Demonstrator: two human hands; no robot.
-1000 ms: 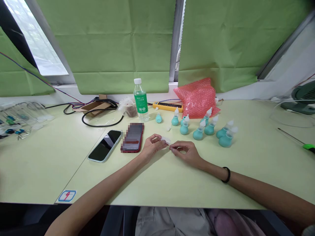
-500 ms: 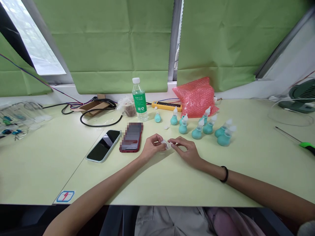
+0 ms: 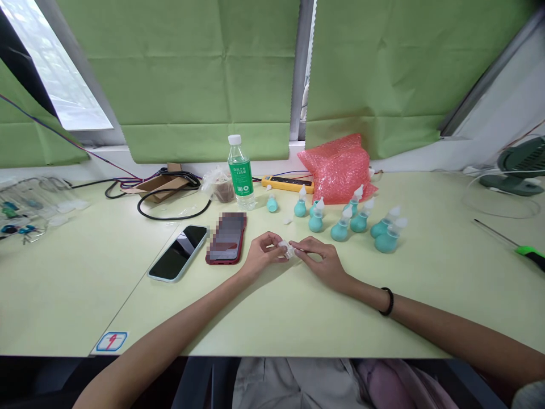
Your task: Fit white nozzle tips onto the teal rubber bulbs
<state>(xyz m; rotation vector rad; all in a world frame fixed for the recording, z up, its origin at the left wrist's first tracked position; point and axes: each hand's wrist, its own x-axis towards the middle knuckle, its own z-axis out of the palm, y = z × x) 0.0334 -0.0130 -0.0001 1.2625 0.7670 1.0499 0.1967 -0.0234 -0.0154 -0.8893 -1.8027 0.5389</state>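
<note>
Between both hands is a small clear plastic piece (image 3: 288, 250), partly covered by fingers. My left hand (image 3: 264, 253) is closed round its left side. My right hand (image 3: 320, 255) pinches at its right side with thumb and forefinger. Several teal squeeze bulbs (image 3: 339, 230) with clear, pointed tips stand just beyond and to the right of my right hand. Another teal bulb (image 3: 272, 204), without a long tip, sits farther back, beyond my hands. A small white translucent piece (image 3: 288, 219) lies on the table between that bulb and my hands.
Left of my hands lie a red-cased phone (image 3: 227, 238) and a light-cased phone (image 3: 177, 254). Behind are a water bottle (image 3: 241, 176), a yellow power strip (image 3: 289, 184), a pink bubble-wrap bag (image 3: 338, 170) and a black cable (image 3: 174, 218). A green-and-black screwdriver (image 3: 525, 251) is at far right.
The clear piece has turned slightly between my fingers, and my right fingertips have shifted a little against it. Otherwise the view moves only slightly, and the objects on the table stay put.
</note>
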